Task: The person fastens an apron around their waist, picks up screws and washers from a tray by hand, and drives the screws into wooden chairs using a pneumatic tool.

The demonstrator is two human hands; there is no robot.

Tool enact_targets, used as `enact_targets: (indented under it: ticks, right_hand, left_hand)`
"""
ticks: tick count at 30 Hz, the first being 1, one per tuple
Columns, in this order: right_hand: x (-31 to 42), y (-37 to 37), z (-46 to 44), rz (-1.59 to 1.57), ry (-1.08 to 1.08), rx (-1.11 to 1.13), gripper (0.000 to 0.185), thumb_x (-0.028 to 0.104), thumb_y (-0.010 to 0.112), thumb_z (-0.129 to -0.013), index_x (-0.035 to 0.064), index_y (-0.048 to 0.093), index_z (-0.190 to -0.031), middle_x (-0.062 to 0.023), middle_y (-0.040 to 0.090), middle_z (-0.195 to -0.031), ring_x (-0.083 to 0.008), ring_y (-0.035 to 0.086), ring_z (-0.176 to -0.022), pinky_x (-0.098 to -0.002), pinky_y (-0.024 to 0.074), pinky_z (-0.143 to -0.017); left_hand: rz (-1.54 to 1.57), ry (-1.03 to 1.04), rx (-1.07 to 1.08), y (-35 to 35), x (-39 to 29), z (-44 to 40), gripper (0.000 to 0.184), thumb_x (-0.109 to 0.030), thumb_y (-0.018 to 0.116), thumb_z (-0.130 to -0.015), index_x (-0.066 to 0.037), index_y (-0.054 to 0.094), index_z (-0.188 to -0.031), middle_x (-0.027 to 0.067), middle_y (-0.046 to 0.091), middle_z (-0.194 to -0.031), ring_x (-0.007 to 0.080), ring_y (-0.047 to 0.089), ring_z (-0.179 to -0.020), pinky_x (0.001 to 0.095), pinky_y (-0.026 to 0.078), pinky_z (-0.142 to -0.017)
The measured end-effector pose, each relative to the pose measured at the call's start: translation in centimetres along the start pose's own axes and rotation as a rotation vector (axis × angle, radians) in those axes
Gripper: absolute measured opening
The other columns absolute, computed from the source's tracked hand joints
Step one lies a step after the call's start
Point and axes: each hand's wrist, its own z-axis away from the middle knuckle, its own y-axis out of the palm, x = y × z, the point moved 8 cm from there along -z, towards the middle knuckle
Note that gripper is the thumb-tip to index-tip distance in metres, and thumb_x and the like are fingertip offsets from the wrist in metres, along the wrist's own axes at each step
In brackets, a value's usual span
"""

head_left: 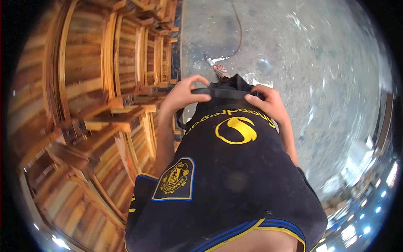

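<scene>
A black strap (228, 93) runs across the waist, over the lower part of a dark jersey (235, 176) with yellow lettering and a club crest. My left hand (184, 95) grips the strap's left part, thumb and forefinger on either side of it. At the other end my right hand (270, 103) is closed on the strap, thumb in front and fingers curled behind. Dark bunched cloth (237, 82) sticks out just beyond the strap. What fastens the strap, if anything, cannot be made out.
Stacked wooden frames with slatted panels (84, 63) stand close along my left side. The grey concrete floor (302, 84) has pale patches. A thin hose or cable (240, 31) lies ahead, near a sandalled foot (220, 71). Blurred clutter (344, 214) shows at lower right.
</scene>
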Motion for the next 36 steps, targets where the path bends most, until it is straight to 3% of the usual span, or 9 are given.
enact_targets:
  ticks: [3,5,8,10,18,23,25,31,36]
  right_hand:
    - [1.0,-0.9,-2.1,0.121,-0.004,0.013,0.033,0.032,0.074,-0.075,0.0015,0.064,-0.081,-0.0095,0.055,-0.06,-0.0161,0.051,-0.053,-0.0297,0.0408,-0.053]
    - [2.1,-0.6,-1.5,0.301,0.026,0.106,0.032,0.03,0.073,-0.076,0.0002,0.062,-0.08,-0.0105,0.054,-0.059,-0.0176,0.052,-0.052,-0.0315,0.0408,-0.052]
    - [4.6,0.6,-2.1,0.438,-0.037,0.303,0.031,0.031,0.071,-0.077,0.0014,0.063,-0.079,-0.0139,0.057,-0.061,-0.0253,0.056,-0.053,-0.034,0.0416,-0.052]
    - [4.7,1.4,-2.6,0.599,-0.095,0.463,0.028,0.031,0.069,-0.079,0.004,0.064,-0.077,-0.0143,0.06,-0.062,-0.0294,0.058,-0.056,-0.034,0.044,-0.054]
    - [14.8,11.4,-5.0,0.356,-0.552,1.005,0.011,0.007,0.068,-0.079,0.0003,0.06,-0.082,-0.0082,0.061,-0.073,-0.0185,0.062,-0.064,-0.0289,0.0489,-0.061]
    - [16.4,19.8,2.3,0.272,-0.843,1.447,0.012,0.0,0.059,-0.081,0.0012,0.06,-0.093,-0.0105,0.064,-0.082,-0.0264,0.063,-0.076,-0.0333,0.0485,-0.07]
    - [17.0,21.0,3.9,0.281,-0.914,1.504,0.014,-0.001,0.057,-0.082,0.0007,0.06,-0.095,-0.0133,0.064,-0.086,-0.0313,0.063,-0.081,-0.0362,0.049,-0.073]
    - [17.4,21.9,2.5,0.648,-1.106,1.266,0.016,0.001,0.06,-0.078,0.0019,0.06,-0.094,-0.0143,0.062,-0.091,-0.0312,0.06,-0.086,-0.0367,0.0481,-0.076]
    - [19.4,21.0,1.2,0.465,-1.373,0.988,0.037,-0.003,0.063,-0.069,0.0036,0.059,-0.104,-0.0138,0.062,-0.099,-0.0342,0.056,-0.098,-0.0399,0.0458,-0.082]
  left_hand:
    - [-0.043,0.01,-0.159,-2.8,5.3,3.2,0.038,-0.002,0.072,-0.077,-0.005,0.055,-0.111,0.0027,0.055,-0.106,0.0094,0.055,-0.088,0.0249,0.045,-0.078]
    - [0.29,-0.001,-0.377,-1.5,10.0,7.7,0.026,-0.006,0.069,-0.081,-0.004,0.057,-0.103,-0.003,0.05,-0.069,0.004,0.045,-0.063,0.0215,0.036,-0.057]
    - [0.502,-0.025,-0.681,2.5,14.3,11.1,0.007,-0.008,0.059,-0.089,-0.002,0.059,-0.093,-0.0035,0.048,-0.067,0.0041,0.043,-0.062,0.0224,0.037,-0.058]
    - [0.666,0.002,-0.854,5.1,15.6,12.2,0.02,-0.016,0.053,-0.093,-0.002,0.06,-0.082,-0.0033,0.048,-0.065,0.0049,0.043,-0.061,0.0229,0.036,-0.056]
    - [0.507,0.057,-1.299,3.6,10.3,12.1,0.019,-0.015,0.051,-0.091,-0.001,0.06,-0.082,-0.0011,0.051,-0.062,0.0071,0.044,-0.055,0.0242,0.036,-0.05]
    - [0.456,0.249,-1.428,2.0,5.3,15.7,0.021,-0.017,0.052,-0.089,-0.001,0.061,-0.079,0.0021,0.051,-0.059,0.0083,0.046,-0.054,0.0262,0.037,-0.05]
    - [0.382,0.236,-1.327,1.6,3.4,16.2,0.022,-0.018,0.056,-0.083,0.002,0.06,-0.078,0.0182,0.055,-0.064,0.0259,0.052,-0.056,0.0357,0.041,-0.055]
    - [0.268,0.385,-1.329,0.6,6.3,14.5,0.026,-0.022,0.057,-0.087,0.0,0.06,-0.075,0.0044,0.048,-0.057,0.01,0.043,-0.054,0.0275,0.037,-0.051]
    - [0.774,0.363,-1.2,1.4,10.2,11.2,0.02,-0.016,0.056,-0.089,-0.001,0.061,-0.077,-0.0022,0.049,-0.06,0.0063,0.043,-0.055,0.0241,0.034,-0.047]
